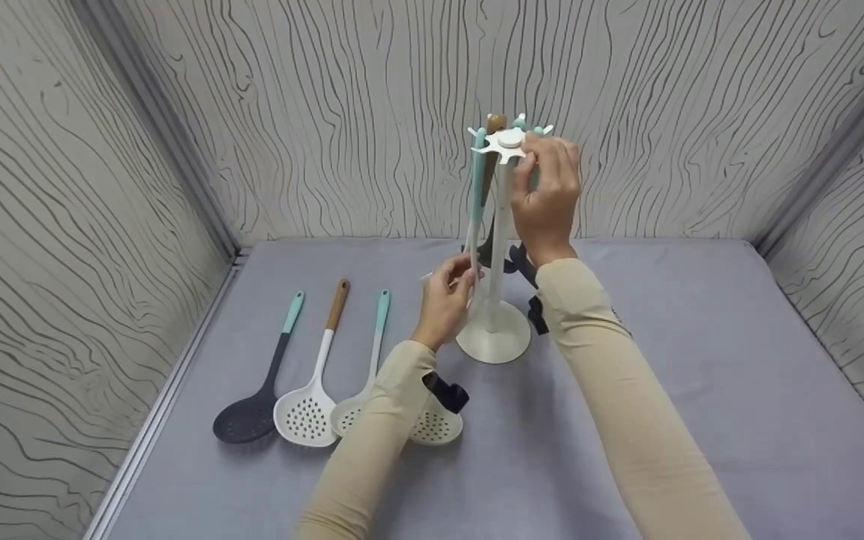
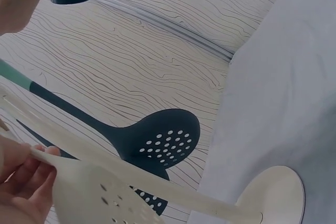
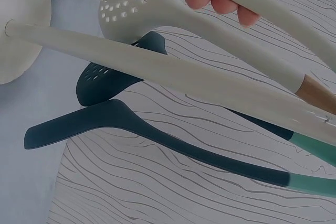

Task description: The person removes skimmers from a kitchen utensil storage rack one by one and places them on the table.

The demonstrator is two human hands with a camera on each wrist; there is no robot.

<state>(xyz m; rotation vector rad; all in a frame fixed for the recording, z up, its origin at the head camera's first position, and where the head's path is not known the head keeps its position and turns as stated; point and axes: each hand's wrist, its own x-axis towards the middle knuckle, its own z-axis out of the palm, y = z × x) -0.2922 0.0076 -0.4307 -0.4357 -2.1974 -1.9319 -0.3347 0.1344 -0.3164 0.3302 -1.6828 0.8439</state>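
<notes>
A white utensil stand (image 1: 500,247) rises from a round base, with a hooked top. My left hand (image 1: 443,304) pinches the pale neck of a teal-handled skimmer (image 1: 478,187) whose handle end is at a hook on the stand's left. In the left wrist view, the holed head of this skimmer (image 2: 86,195) is beside the pole. With curled fingers, my right hand (image 1: 550,191) grips the right edge of the hooked top. Behind the pole hang a brown-handled white skimmer (image 3: 210,40) and dark teal-handled utensils, one a skimmer (image 2: 163,135), another a turner (image 3: 152,135).
On the grey cloth at left lie a dark skimmer (image 1: 248,416) with a teal handle, a white skimmer (image 1: 304,416) with a brown handle and a teal-handled white slotted spoon (image 1: 376,345). Another pale holed head (image 1: 436,426) is partly covered by my left forearm. Wood-patterned walls surround the table.
</notes>
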